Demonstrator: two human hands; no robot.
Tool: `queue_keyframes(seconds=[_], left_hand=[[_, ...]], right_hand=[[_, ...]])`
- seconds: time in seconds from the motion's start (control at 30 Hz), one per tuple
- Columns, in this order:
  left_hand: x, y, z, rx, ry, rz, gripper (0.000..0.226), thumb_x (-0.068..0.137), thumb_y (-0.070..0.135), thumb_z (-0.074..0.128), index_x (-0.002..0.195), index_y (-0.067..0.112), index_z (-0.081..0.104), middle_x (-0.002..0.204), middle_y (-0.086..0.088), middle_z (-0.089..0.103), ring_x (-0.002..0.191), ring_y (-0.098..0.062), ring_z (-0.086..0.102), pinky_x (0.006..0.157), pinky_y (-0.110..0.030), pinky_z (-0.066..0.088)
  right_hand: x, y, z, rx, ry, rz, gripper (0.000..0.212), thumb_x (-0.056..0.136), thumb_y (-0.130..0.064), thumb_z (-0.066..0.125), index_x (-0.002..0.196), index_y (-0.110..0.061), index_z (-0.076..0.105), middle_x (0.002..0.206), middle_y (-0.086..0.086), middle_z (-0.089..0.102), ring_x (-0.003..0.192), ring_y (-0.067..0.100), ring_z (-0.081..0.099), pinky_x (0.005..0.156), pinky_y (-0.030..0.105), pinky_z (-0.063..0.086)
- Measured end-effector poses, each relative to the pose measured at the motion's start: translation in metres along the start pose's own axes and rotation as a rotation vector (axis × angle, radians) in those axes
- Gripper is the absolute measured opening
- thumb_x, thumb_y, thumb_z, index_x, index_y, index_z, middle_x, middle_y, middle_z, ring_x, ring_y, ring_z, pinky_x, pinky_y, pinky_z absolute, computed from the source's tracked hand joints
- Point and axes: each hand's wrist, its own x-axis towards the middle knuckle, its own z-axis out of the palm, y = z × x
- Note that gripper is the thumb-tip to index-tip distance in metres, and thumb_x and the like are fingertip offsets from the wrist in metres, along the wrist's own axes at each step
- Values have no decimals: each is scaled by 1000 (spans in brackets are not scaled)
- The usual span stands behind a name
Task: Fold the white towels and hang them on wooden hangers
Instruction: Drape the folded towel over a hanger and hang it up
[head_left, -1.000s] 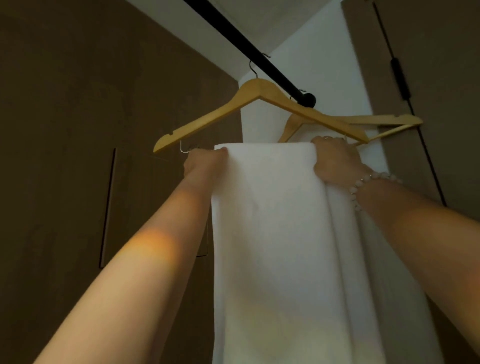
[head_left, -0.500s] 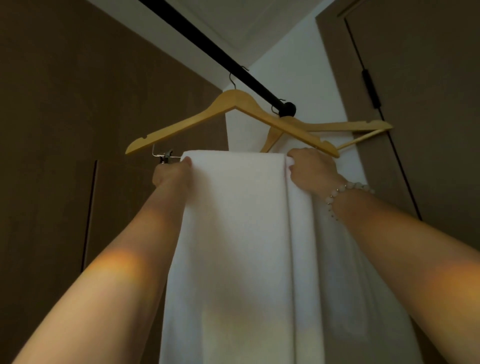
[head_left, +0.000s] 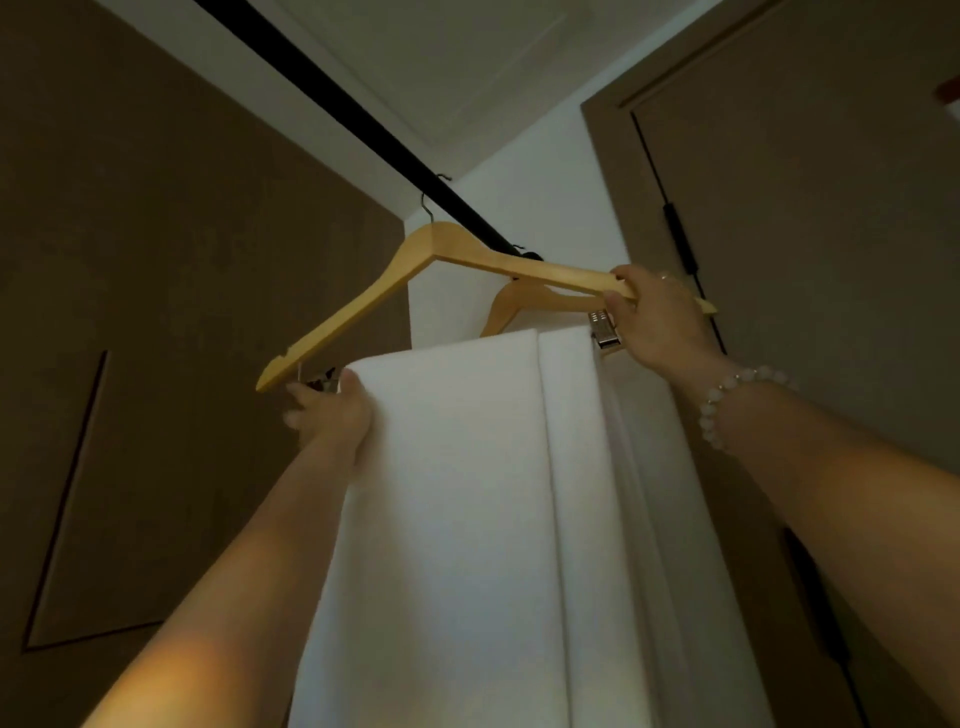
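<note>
White folded towel (head_left: 457, 493) being held under pale wooden hanger (head_left: 519, 265) | left hand (head_left: 332, 415) pinching corner | right hand (head_left: 657, 322) gripping hanger, steadying

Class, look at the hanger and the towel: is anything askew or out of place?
The front wooden hanger tilts, its left end lower; the top edge of the white towel slopes likewise. Nothing looks damaged.

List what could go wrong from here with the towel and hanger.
1. The right clip sits beside the towel, not on it; if the left hand lets go of its corner, the towel may slip.
2. The right hand grips one arm of the tilted hanger; a tug could unhook it from the rail.
</note>
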Motion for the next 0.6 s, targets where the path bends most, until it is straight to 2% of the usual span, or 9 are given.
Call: queue_keyframes(seconds=[0.07, 0.13, 0.23, 0.33, 0.43, 0.53, 0.6], left_hand=[[4, -8, 21, -138, -93, -29, 65, 100, 44, 30, 152, 13, 6, 154, -16, 21, 138, -38, 27, 111, -48, 25], [12, -9, 38, -194, -133, 12, 59, 101, 39, 31, 150, 9, 16, 150, -15, 32, 136, -35, 33, 110, -45, 29], [24, -10, 60, -194, -199, 7, 60, 101, 38, 32, 149, 7, 18, 149, -15, 33, 135, -35, 34, 111, -44, 29], [32, -18, 79, -191, -230, 29, 60, 101, 39, 32, 151, 10, 15, 151, -15, 29, 137, -35, 30, 112, -44, 27], [39, -29, 86, -120, -288, 62, 60, 101, 40, 30, 151, 12, 14, 153, -13, 25, 140, -34, 26, 113, -46, 23], [45, -37, 86, -84, -347, 72, 54, 101, 39, 30, 149, 13, 25, 150, -12, 32, 138, -33, 30, 113, -47, 25], [37, -50, 80, -68, -350, 100, 50, 101, 37, 32, 145, 12, 33, 145, -12, 40, 134, -32, 37, 109, -44, 30]], right_hand=[[5, -1, -2, -15, 24, 11, 37, 98, -25, 46, 133, -14, 52, 123, 23, 54, 110, 34, 52, 79, 29, 36], [10, 2, -4, -19, 21, 26, 35, 98, -23, 47, 131, -11, 54, 125, 22, 54, 115, 34, 49, 89, 31, 37], [15, 14, -2, -33, 12, 75, 36, 98, -24, 48, 131, -11, 55, 127, 21, 55, 117, 34, 50, 97, 36, 40], [16, 23, 2, -75, 9, 74, 36, 98, -25, 49, 131, -12, 55, 124, 19, 57, 115, 34, 51, 96, 37, 41], [15, 27, 7, -138, 7, 45, 34, 98, -26, 48, 129, -13, 55, 121, 17, 59, 113, 33, 52, 88, 33, 40], [8, 29, 11, -211, 13, 13, 37, 99, -26, 45, 133, -14, 52, 120, 17, 59, 109, 31, 53, 83, 32, 37], [-7, 26, 13, -248, 17, 29, 47, 98, -27, 43, 143, -14, 38, 131, 20, 51, 118, 32, 46, 91, 34, 34]])
